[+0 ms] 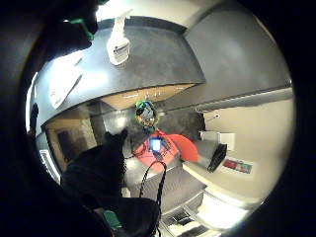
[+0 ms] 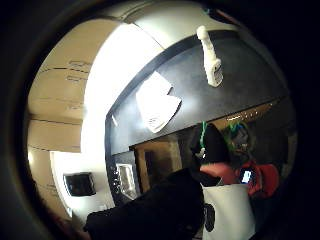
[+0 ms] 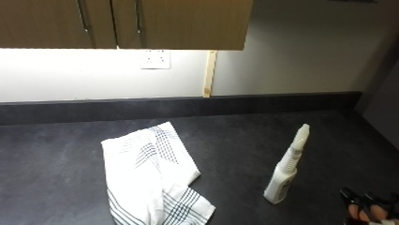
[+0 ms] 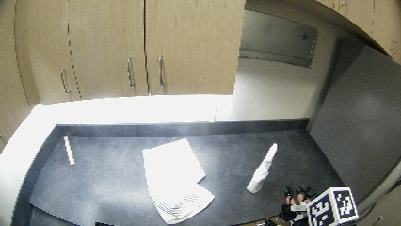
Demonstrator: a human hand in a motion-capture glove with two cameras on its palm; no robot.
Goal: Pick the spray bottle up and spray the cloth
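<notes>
Fingers: only gloved tips of the right hand show at the counter's near edge, holding nothing; spread cannot be told
Counter: dark
Cloth: white, striped, lying crumpled; well apart from hand
Spray bottle: white, upright, between cloth and hand

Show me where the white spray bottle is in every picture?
Little finger side palm view: spray bottle on the dark counter.
Thumb side palm view: on the counter.
Outside view: standing beside the striped cloth.
Wide outside view: standing.
Shared landmark: the cloth.
</notes>
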